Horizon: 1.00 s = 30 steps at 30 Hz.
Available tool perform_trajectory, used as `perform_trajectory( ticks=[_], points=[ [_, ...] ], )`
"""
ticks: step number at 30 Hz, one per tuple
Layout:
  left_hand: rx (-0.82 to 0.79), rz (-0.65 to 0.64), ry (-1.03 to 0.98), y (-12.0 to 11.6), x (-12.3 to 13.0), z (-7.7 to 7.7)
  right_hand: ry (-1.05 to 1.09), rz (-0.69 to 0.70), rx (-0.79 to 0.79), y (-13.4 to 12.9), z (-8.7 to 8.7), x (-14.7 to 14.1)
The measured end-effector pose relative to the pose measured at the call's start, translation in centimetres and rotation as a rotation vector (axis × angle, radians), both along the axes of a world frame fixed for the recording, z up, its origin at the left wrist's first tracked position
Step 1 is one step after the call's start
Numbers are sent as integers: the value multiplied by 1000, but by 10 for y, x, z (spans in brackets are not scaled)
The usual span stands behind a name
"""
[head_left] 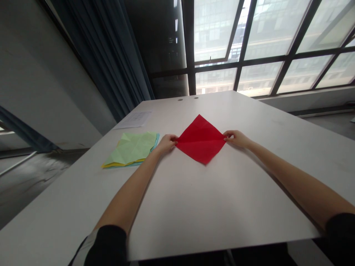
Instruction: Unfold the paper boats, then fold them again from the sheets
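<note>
Paper square [200, 152], red and creased across, lies diamond-wise on the white table [177, 214], left hand [167, 143] and right hand [235, 138] pinching its opposite side corners; light, even tension should keep the crease straight.

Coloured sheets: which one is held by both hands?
The red sheet, pinched at opposite corners by the left hand and right hand. The pale green sheet, yellow sheet and blue sheet lie stacked to the left, unheld.
</note>
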<state>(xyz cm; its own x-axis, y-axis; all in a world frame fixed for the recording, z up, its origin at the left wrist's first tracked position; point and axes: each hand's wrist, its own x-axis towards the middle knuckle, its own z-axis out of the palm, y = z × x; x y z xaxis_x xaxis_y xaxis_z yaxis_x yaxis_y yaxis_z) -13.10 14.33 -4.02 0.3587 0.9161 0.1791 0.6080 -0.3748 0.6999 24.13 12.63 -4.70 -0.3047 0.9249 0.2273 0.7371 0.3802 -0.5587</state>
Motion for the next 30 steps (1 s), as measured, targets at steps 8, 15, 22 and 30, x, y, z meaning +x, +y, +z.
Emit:
perform_trajectory(
  ticks=[8,15,22,30],
  points=[
    [184,-3,208,-10,4,7,-162,-61,73,-3,1,-1],
    [257,-137,397,-11,7,7,-288,-44,135,-4,-2,1],
    [291,-8,553,-33,35,24,-396,-24,199,-16,11,-18],
    [304,-154,556,-63,85,18,-390,205,189,-38,16,-63]
  ],
)
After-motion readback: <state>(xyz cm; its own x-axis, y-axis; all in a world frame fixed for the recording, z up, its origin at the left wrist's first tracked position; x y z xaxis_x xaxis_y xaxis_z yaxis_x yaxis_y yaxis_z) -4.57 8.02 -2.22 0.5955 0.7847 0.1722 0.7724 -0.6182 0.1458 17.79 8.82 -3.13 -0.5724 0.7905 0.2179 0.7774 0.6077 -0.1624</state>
